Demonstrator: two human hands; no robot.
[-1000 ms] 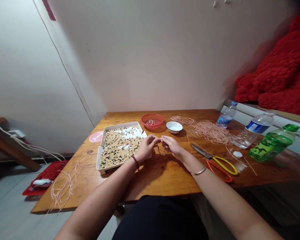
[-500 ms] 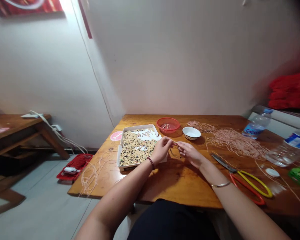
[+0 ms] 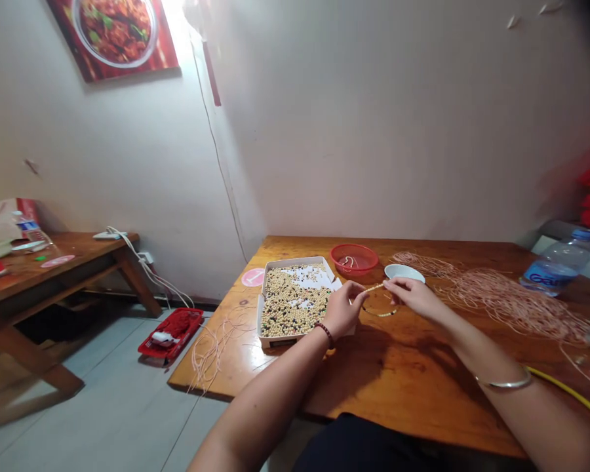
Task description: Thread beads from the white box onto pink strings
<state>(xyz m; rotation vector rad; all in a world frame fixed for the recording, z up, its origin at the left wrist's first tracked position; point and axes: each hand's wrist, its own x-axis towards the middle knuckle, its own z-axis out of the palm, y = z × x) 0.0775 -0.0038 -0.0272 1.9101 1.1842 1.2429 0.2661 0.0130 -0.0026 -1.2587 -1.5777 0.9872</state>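
A string of small pale beads (image 3: 373, 288) with some dark ones is stretched between my two hands, and a loop of it hangs below them. My left hand (image 3: 345, 307) pinches one end beside the right edge of the bead box. The string's other end is pinched by the fingertips of my right hand (image 3: 409, 294), just in front of the white bowl (image 3: 404, 272). To the left, the shallow white box (image 3: 259, 321) holds many cream and black beads, with bare white patches among them.
A red plastic basket (image 3: 354, 259) with a strand inside stands behind my hands. Pink cord (image 3: 501, 298) lies heaped at the right, near a water bottle (image 3: 558, 265). More loose cord (image 3: 209, 351) lies at the table's left edge. A yellow scissor handle (image 3: 570, 393) shows past my right forearm.
My hands have drawn apart, my right hand moving to the right, so more of the bead string shows between them. The view has turned left and up.
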